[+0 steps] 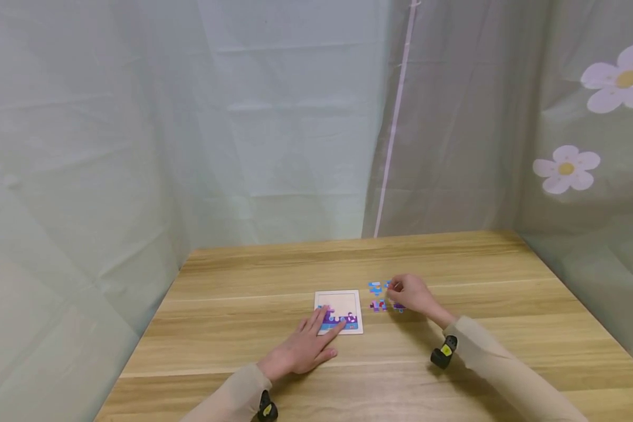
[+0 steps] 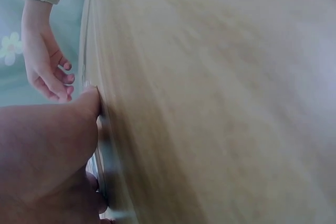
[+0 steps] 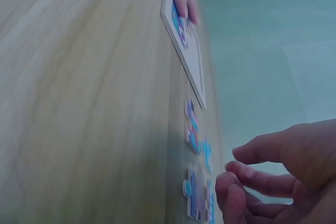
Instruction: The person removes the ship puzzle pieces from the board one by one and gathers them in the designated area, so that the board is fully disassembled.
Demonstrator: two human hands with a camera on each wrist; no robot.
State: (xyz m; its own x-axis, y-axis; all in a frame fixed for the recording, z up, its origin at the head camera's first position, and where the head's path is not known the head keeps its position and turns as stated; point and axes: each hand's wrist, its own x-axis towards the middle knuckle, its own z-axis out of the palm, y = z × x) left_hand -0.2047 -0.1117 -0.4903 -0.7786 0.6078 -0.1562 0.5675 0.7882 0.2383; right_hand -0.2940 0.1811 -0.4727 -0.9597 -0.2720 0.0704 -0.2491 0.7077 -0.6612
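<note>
- Left hand (image 1: 307,349): at the near left corner of the puzzle board (image 1: 344,300), palm down, fingers straight and fanned apart, their front parts lying on the board.
- Left thumb (image 1: 327,354): stretched out on the near side of the board, apart from the fingers.
- Left arm (image 1: 229,395): pale-sleeved, slanting up toward the board from its near left, the wrist bare.
- Right hand (image 1: 412,294): off the board, to its right, fingers loosely bent, thumb tip close to the index tip with a slight gap between them.
- Right arm (image 1: 506,363): also pale-sleeved, reaching in from the board's near right, the wrist bare beyond the cuff.
</note>
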